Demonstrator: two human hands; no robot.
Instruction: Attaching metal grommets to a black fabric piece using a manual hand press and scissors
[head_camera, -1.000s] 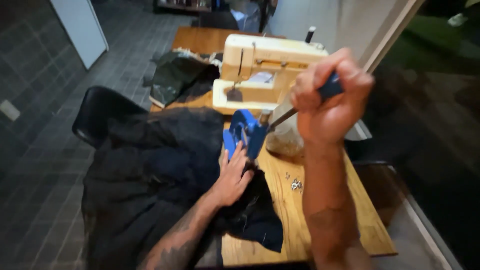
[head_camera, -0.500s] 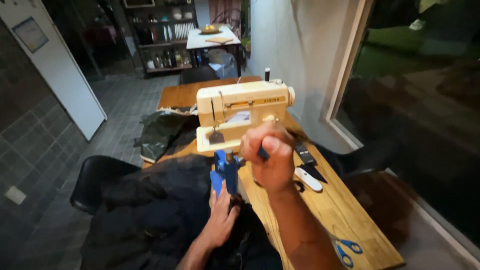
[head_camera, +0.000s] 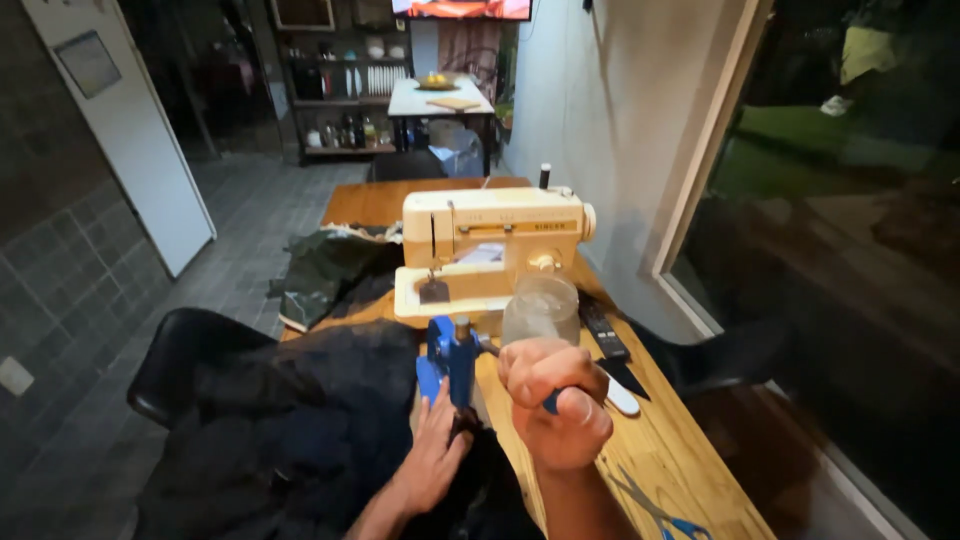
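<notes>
A small blue hand press (head_camera: 450, 362) stands on the wooden table (head_camera: 690, 455), at the edge of a dark garment (head_camera: 300, 440). My right hand (head_camera: 556, 412) is clenched around the press's blue lever handle, to the right of the press and slightly below it. My left hand (head_camera: 432, 458) lies flat on the dark garment just below the press base, fingers pointing up toward it. What sits under the press head is hidden.
A cream sewing machine (head_camera: 490, 250) stands behind the press, with a clear glass jar (head_camera: 540, 310) beside it. Remote controls (head_camera: 604, 330) and blue-handled scissors (head_camera: 655, 508) lie on the right. Green fabric (head_camera: 330, 272) and a black chair (head_camera: 178, 362) are on the left.
My right hand has swung the lever handle from above the press down to beside it. My head has lifted, showing more of the room. The left hand stays on the garment.
</notes>
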